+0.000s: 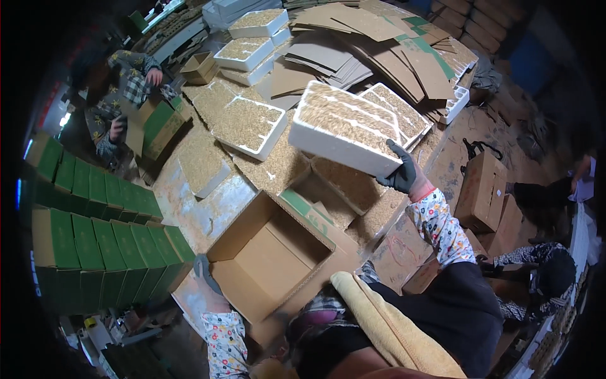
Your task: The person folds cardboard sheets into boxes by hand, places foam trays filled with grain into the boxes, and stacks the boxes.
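Note:
My right hand [404,172], in a dark glove, grips the near right corner of a white foam tray [341,151]. The tray is held tilted above the table, its top covered with tan, chaff-like material. Below and to the left of it stands an open cardboard box [252,278], nothing visible inside. My left hand [208,281], also gloved, holds the left wall of that box, with the fingers over its edge. More foam trays with the same tan filling lie around, one tray [252,126] just left of the held one.
Green-and-brown cartons [95,246] stand in two rows at the left. A co-worker [120,95] at the far left handles a green-sided box [158,126]. Flattened cardboard sheets [372,44] are piled at the back. A closed carton [483,192] stands at the right, near another person [549,278].

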`<action>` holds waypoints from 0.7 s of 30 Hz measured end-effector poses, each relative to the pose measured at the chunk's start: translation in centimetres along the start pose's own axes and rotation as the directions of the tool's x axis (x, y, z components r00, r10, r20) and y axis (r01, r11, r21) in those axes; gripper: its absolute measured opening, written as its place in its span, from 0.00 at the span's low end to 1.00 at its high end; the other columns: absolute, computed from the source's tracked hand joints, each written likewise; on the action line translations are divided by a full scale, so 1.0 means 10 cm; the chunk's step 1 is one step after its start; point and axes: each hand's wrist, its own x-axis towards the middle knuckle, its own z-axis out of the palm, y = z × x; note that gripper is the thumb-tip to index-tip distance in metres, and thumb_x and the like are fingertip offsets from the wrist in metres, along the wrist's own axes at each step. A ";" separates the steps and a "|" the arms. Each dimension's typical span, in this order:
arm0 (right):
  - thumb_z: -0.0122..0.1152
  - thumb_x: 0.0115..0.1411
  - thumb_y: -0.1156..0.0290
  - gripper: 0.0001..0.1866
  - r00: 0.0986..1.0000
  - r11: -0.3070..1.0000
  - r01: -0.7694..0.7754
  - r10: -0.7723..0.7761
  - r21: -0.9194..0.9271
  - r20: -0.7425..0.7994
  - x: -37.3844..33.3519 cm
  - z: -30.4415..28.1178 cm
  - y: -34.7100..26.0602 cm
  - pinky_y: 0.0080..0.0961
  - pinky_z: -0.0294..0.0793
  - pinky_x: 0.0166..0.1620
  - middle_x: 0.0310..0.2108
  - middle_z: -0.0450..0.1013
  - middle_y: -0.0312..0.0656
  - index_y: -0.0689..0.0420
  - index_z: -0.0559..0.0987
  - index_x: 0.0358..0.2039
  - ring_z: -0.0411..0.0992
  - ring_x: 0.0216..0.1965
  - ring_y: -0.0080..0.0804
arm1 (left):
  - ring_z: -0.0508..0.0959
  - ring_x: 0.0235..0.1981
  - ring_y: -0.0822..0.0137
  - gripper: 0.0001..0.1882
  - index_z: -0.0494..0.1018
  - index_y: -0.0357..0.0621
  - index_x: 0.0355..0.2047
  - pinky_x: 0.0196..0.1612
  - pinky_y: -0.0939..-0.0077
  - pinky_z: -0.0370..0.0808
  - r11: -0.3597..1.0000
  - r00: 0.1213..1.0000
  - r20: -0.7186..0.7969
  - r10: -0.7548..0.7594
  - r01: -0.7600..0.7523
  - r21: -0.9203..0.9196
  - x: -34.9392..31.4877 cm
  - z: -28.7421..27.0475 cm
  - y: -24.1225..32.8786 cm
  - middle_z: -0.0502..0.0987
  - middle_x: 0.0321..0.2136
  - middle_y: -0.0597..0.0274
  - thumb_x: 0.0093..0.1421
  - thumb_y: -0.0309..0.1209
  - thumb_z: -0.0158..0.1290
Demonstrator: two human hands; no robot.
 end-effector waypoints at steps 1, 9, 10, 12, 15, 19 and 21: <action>0.57 0.60 0.52 0.24 0.996 0.994 -0.069 0.073 -0.082 0.044 -0.19 0.23 -0.01 0.42 0.80 0.30 0.42 0.74 0.45 0.42 0.67 0.55 0.76 0.36 0.43 | 0.74 0.44 0.60 0.14 0.71 0.34 0.44 0.48 0.74 0.70 0.910 0.948 0.205 -0.244 0.297 -0.291 0.15 -0.01 0.05 0.75 0.39 0.49 0.68 0.32 0.41; 0.59 0.58 0.54 0.28 0.646 0.268 0.657 0.282 -0.704 0.710 -0.57 1.83 0.19 0.31 0.79 0.34 0.41 0.74 0.42 0.57 0.69 0.54 0.75 0.37 0.29 | 0.77 0.42 0.62 0.28 0.69 0.31 0.49 0.46 0.69 0.76 0.421 0.871 0.465 -0.161 0.487 -0.766 0.80 0.16 -0.06 0.76 0.44 0.52 0.69 0.47 0.37; 0.62 0.55 0.57 0.30 0.431 0.092 0.876 0.288 -0.473 0.855 -0.53 2.00 0.38 0.36 0.79 0.40 0.42 0.74 0.41 0.56 0.67 0.55 0.76 0.37 0.32 | 0.74 0.48 0.58 0.34 0.63 0.30 0.55 0.51 0.64 0.74 -0.224 0.733 0.665 -0.142 0.631 -0.743 0.88 0.06 0.03 0.72 0.51 0.48 0.67 0.52 0.36; 0.53 0.59 0.51 0.26 0.899 0.381 -0.038 0.417 -0.924 0.135 -0.69 2.32 0.79 0.39 0.77 0.40 0.39 0.76 0.46 0.57 0.73 0.49 0.76 0.35 0.38 | 0.73 0.51 0.54 0.34 0.61 0.31 0.57 0.54 0.61 0.72 -0.413 0.597 0.803 -0.011 0.728 -0.547 0.93 -0.23 0.29 0.70 0.52 0.46 0.67 0.53 0.35; 0.51 0.59 0.47 0.27 0.835 -0.320 0.480 0.452 -0.817 0.314 -0.47 2.25 1.29 0.40 0.75 0.41 0.33 0.76 0.52 0.64 0.77 0.39 0.75 0.34 0.44 | 0.75 0.43 0.56 0.24 0.67 0.33 0.53 0.49 0.62 0.72 0.004 0.660 0.665 -0.350 0.711 -0.704 0.31 0.20 -0.85 0.73 0.48 0.48 0.65 0.40 0.46; 0.53 0.60 0.45 0.29 0.784 -0.552 0.587 0.208 -0.592 0.584 -0.44 1.83 1.11 0.36 0.76 0.36 0.22 0.76 0.47 0.65 0.78 0.35 0.76 0.26 0.40 | 0.74 0.37 0.60 0.16 0.72 0.32 0.41 0.42 0.66 0.70 0.645 0.712 0.384 -0.588 0.699 -0.308 0.40 0.27 -0.39 0.76 0.34 0.52 0.59 0.33 0.54; 0.51 0.60 0.44 0.29 0.845 -0.437 0.518 0.130 -0.735 0.519 -0.44 2.25 0.61 0.37 0.74 0.42 0.25 0.76 0.52 0.60 0.77 0.45 0.77 0.32 0.47 | 0.74 0.35 0.62 0.13 0.72 0.33 0.38 0.42 0.68 0.70 0.653 0.755 0.278 -0.594 0.654 -0.381 0.35 0.23 -0.40 0.76 0.32 0.54 0.58 0.30 0.55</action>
